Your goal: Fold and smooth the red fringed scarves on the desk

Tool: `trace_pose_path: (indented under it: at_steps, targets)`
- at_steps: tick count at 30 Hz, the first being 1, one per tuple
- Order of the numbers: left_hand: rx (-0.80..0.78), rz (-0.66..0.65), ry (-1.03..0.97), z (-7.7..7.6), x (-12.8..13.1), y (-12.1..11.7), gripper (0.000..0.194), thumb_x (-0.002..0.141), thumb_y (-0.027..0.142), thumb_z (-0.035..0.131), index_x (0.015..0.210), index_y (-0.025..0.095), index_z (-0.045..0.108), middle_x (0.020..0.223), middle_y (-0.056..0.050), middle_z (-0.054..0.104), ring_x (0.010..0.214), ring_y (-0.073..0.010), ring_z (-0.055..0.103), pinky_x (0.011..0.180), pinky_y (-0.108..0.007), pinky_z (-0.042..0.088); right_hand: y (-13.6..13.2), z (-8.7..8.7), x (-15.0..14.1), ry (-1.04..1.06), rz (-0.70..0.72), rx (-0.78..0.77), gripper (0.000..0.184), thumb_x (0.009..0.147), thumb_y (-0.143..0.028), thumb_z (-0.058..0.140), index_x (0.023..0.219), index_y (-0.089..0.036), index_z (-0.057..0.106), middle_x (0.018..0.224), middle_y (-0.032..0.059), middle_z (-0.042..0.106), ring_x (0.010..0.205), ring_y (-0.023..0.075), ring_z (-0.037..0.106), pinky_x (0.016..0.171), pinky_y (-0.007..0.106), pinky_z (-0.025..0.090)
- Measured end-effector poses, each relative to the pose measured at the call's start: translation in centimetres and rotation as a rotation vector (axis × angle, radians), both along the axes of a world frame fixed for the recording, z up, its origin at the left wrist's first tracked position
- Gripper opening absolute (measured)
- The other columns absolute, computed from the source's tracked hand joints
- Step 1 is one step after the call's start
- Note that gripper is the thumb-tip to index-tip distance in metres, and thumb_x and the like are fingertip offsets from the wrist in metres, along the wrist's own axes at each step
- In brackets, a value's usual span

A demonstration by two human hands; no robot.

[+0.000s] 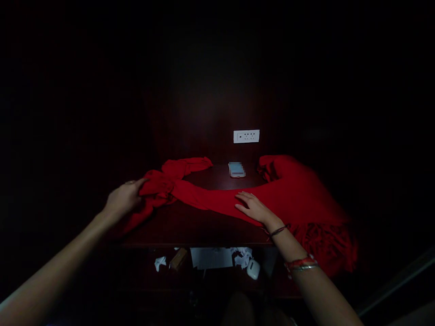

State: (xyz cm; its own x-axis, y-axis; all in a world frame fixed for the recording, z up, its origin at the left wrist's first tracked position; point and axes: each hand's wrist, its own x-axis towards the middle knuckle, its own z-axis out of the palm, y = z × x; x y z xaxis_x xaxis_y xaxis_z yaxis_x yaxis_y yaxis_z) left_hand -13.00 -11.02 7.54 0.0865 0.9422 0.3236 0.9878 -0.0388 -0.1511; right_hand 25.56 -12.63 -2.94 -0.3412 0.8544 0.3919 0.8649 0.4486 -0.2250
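Note:
A long red scarf (217, 200) stretches across the dark wooden table (170, 226), bunched at the left and spread wide at the right, where fringe hangs over the front edge. My left hand (124, 197) is closed on the bunched part at the left. Flat on the narrower middle stretch lies my right hand (252, 207), its fingers out straight. Behind the scarf, a phone (237, 170) with a lit, blurred screen rests near the wall.
A white socket panel (246, 136) is on the dark wall. Below the tabletop, an open shelf holds crumpled paper (243, 258), a white earbud case (253, 269), a paper sheet (211, 258) and a brown box (178, 259). The surroundings are very dark.

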Motion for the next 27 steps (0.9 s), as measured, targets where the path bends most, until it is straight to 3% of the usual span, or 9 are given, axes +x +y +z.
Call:
trace_pose_path:
  at_steps: [3,5,9,12,15,18,20,23,27]
  targets:
    - [0.408,-0.146,0.137,4.5,-0.2,2.0,0.051,0.077,0.018,0.039,0.126,0.020,0.026,0.113,-0.008,0.046,0.104,-0.0217,0.041,0.083,-0.032,0.031,0.3,-0.4,0.2,-0.017,-0.003,-0.054,0.046,0.078,-0.040,0.038,0.111,-0.011,0.050,0.116,0.0136,0.047,0.109,0.0216,0.041,0.094,0.037,0.028]
    - [0.530,-0.189,0.175,6.2,-0.7,3.8,0.048,0.081,0.018,0.035,0.127,0.018,0.023,0.123,-0.008,0.038,0.114,-0.0202,0.030,0.092,-0.037,0.020,0.4,-0.5,0.3,-0.012,-0.009,-0.061,0.043,0.078,-0.036,0.038,0.110,-0.010,0.051,0.116,0.0135,0.048,0.107,0.0212,0.042,0.093,0.035,0.029]
    - [0.217,0.077,0.247,5.2,-0.8,6.7,0.046,0.076,0.017,0.046,0.120,0.014,0.036,0.133,-0.012,0.021,0.121,-0.0295,0.013,0.092,-0.049,0.011,0.3,0.0,0.3,0.016,-0.008,-0.041,0.039,0.078,-0.031,0.040,0.106,-0.009,0.054,0.110,0.0140,0.052,0.104,0.0200,0.045,0.090,0.031,0.033]
    - [-0.100,0.333,0.097,3.0,1.9,7.1,0.043,0.072,0.027,0.052,0.112,0.010,0.047,0.124,-0.019,0.035,0.112,-0.0373,0.029,0.083,-0.050,0.027,0.0,0.4,0.1,0.035,0.016,-0.006,0.035,0.078,-0.031,0.040,0.102,-0.010,0.056,0.103,0.0127,0.056,0.097,0.0190,0.049,0.087,0.030,0.036]
    - [-0.219,0.139,0.036,1.0,6.4,6.5,0.039,0.075,0.036,0.045,0.106,0.014,0.052,0.109,-0.016,0.050,0.096,-0.0296,0.049,0.073,-0.039,0.040,-0.3,0.6,-0.2,0.065,0.062,0.024,0.036,0.078,-0.036,0.040,0.099,-0.012,0.057,0.099,0.0109,0.057,0.095,0.0183,0.049,0.086,0.030,0.036]
    - [-0.191,-0.484,0.135,-0.9,10.9,6.4,0.052,0.069,0.037,0.051,0.118,0.022,0.039,0.127,-0.011,0.034,0.110,-0.0270,0.037,0.085,-0.039,0.034,-0.6,0.7,-0.3,0.097,0.108,0.032,0.042,0.076,-0.044,0.043,0.101,-0.013,0.056,0.102,0.0106,0.056,0.098,0.0185,0.047,0.088,0.032,0.035]
    - [-0.266,-0.755,0.225,-2.2,13.1,6.9,0.062,0.064,0.032,0.056,0.121,0.027,0.034,0.131,-0.006,0.029,0.116,-0.0263,0.028,0.091,-0.045,0.025,-0.8,0.8,-0.4,0.111,0.123,0.030,0.045,0.074,-0.047,0.045,0.102,-0.014,0.055,0.103,0.0104,0.055,0.099,0.0185,0.046,0.088,0.032,0.034]
    - [-0.284,-0.863,0.294,-3.9,14.9,7.9,0.047,0.066,0.020,0.051,0.112,0.024,0.045,0.113,-0.006,0.050,0.107,-0.0213,0.041,0.092,-0.043,0.023,-1.0,0.9,-0.3,0.119,0.111,0.026,0.044,0.074,-0.047,0.044,0.102,-0.014,0.055,0.102,0.0098,0.056,0.098,0.0178,0.047,0.087,0.031,0.035]
    - [-0.014,-0.863,0.198,-4.9,14.5,8.2,0.028,0.070,0.017,0.044,0.095,0.016,0.055,0.095,-0.008,0.056,0.091,-0.0185,0.051,0.085,-0.031,0.035,-0.7,0.7,-0.3,0.093,0.058,0.004,0.039,0.078,-0.041,0.041,0.101,-0.012,0.055,0.101,0.0108,0.056,0.097,0.0173,0.048,0.087,0.030,0.035]
